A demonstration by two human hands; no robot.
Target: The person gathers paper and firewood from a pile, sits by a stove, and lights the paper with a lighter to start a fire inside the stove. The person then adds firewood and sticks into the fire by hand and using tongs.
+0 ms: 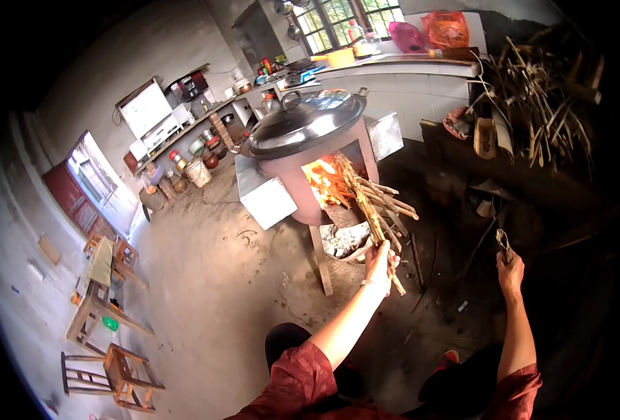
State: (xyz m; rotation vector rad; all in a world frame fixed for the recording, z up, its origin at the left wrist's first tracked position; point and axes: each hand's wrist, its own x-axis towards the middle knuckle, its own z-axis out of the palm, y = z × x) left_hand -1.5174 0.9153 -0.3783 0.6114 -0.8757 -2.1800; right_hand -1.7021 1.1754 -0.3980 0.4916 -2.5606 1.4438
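My left hand (380,264) is closed round the near ends of long firewood sticks (363,199). Their far ends reach into the mouth of a round stove (285,175), where a fire (322,178) burns with orange flames. A large pot with a shiny domed lid (306,120) covers the stove's top. Off to the right, my right hand (511,271) is closed round a narrow, brownish piece with a looped or folded end (504,245); its exact kind is unclear. Pale ash (345,240) lies beneath the stove mouth.
Metal side shelves (264,196) project from the stove. A pile of dry branches (538,105) is at the right, beside a tiled counter (422,87) under the window. Wooden chairs (124,371) and a table (100,269) stand along the left wall. Several pots line the back wall.
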